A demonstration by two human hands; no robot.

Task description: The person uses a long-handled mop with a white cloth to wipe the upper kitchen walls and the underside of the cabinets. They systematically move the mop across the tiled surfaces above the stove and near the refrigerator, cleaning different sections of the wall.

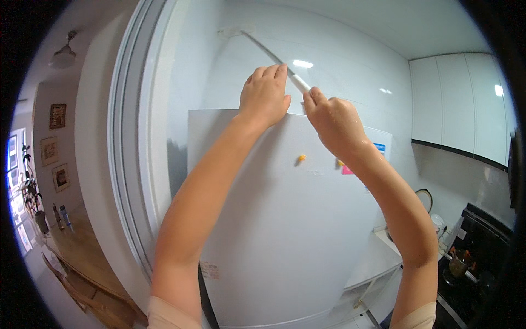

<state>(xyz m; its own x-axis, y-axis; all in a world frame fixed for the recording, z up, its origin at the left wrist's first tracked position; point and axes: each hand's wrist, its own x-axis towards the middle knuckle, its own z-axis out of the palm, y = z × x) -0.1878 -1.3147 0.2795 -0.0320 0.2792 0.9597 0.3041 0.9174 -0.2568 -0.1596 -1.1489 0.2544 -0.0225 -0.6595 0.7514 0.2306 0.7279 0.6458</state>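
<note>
My right hand (335, 119) grips the white handle of a long, thin tool (269, 53), raised above a white refrigerator (283, 230). The tool slants up and left, and its far end appears near a faint patch (235, 32) high on the pale tiled wall; whether it touches is unclear. My left hand (265, 94) is at the refrigerator's top edge, fingers up and near the tool's shaft; I cannot tell whether it touches the shaft or rests on the edge. Its palm side is hidden. Small yellow magnets (302, 157) and a pink piece (347, 170) are on the refrigerator's front.
A sliding-door frame (135, 123) stands close on the left, with a wooden table (82, 246) beyond it. White wall cabinets (456, 103) hang at the right, above a black stove (485, 238) bearing a pot (458, 265). A white counter (374, 267) adjoins the refrigerator.
</note>
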